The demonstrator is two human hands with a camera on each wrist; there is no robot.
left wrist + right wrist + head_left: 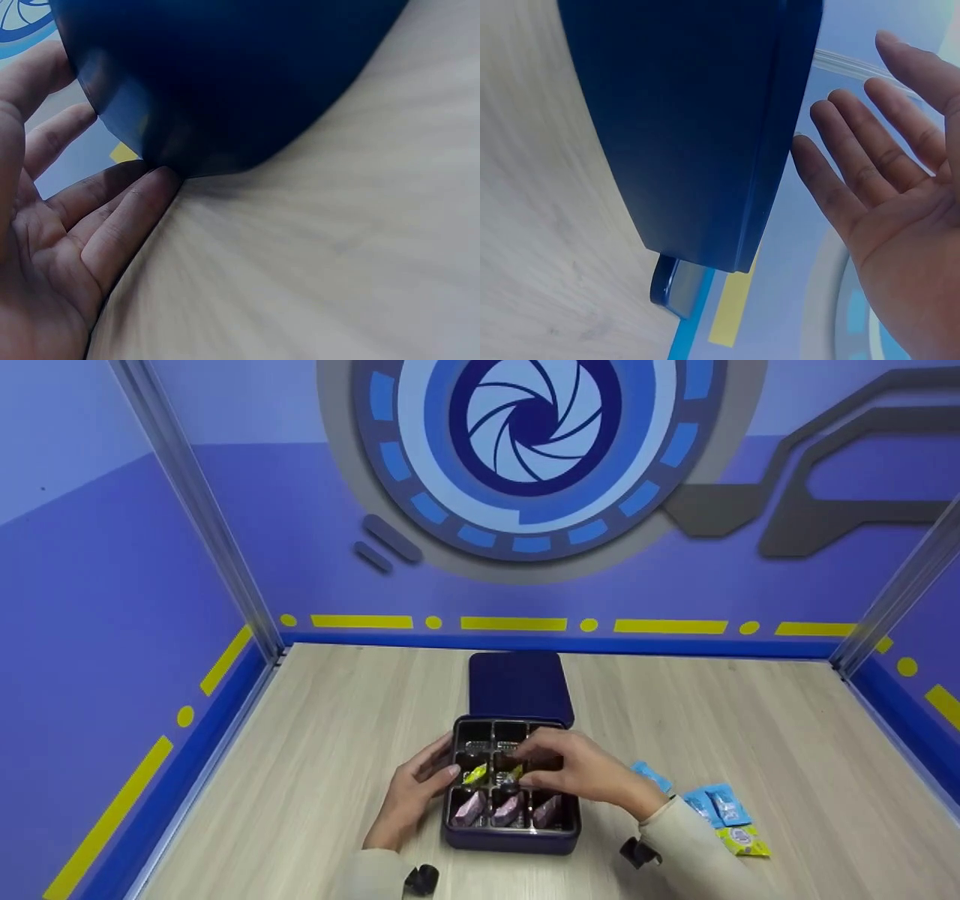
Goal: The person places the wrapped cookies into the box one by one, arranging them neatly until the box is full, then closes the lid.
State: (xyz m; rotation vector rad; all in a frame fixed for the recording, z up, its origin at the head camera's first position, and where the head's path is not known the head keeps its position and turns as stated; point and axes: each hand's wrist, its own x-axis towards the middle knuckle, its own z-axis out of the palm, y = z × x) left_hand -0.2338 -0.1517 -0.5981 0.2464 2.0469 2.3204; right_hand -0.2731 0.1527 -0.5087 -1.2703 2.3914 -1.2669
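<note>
A dark blue box (511,840) with a compartmented tray stands on the table. Pink-purple wrapped candies (469,808) lie in its three front compartments. A yellow wrapped candy (475,774) is in the middle-row left compartment, and another yellow candy (514,773) shows in the centre one. My left hand (412,784) touches the box's left side with fairly straight fingers, its thumb at the rim. Over the centre and right compartments reaches my right hand (577,765), partly hiding them. In the right wrist view its fingers (870,165) are extended and spread, with nothing seen between them.
The dark blue lid (519,684) lies directly behind the box. To the right, beside my right sleeve (697,847), are several blue packets (727,805) and a yellow packet (744,841). Blue-purple walls (300,547) bound the table (337,712) at the back and sides.
</note>
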